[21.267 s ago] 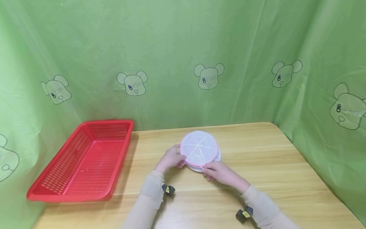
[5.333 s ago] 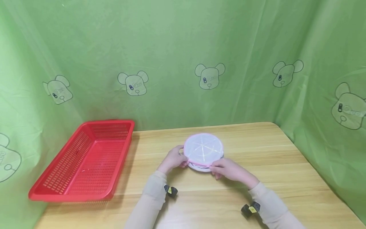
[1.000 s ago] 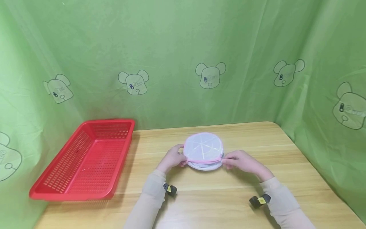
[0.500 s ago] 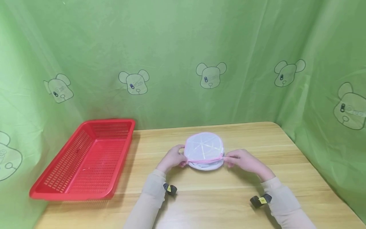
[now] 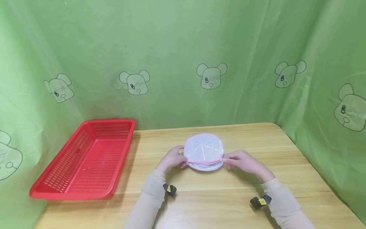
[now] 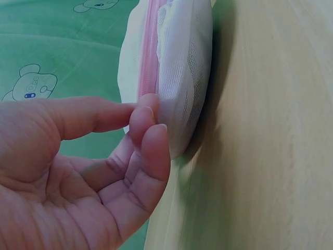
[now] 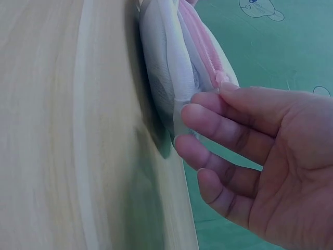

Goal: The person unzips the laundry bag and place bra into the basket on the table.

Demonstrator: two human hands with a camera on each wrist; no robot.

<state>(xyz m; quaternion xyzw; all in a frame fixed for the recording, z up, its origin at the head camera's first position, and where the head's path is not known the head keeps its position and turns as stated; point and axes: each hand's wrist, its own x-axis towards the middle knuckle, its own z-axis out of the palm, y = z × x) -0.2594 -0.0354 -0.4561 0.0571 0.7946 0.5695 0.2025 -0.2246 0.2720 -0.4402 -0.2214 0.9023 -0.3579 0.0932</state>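
A round white mesh laundry bag (image 5: 203, 147) with pink trim lies on the wooden table. Along its near side runs a pink zipper (image 6: 149, 57). My left hand (image 5: 172, 158) pinches the bag's left edge at the zipper between thumb and fingertips. At the right end of the zipper, my right hand (image 5: 243, 163) pinches the zipper pull (image 7: 221, 78) between thumb and index finger, the other fingers loosely bent. What lies inside the bag cannot be made out.
To the left stands a red plastic basket (image 5: 125, 159) with perforated walls. Green curtains (image 5: 171, 47) printed with bear heads enclose the wooden table (image 5: 211, 203) at the back and sides. A small black camera sits on each wrist.
Since the older frames my right hand has slid the zipper pull rightward along the bag's near edge. My left hand keeps its hold. Over the last second almost nothing moves.
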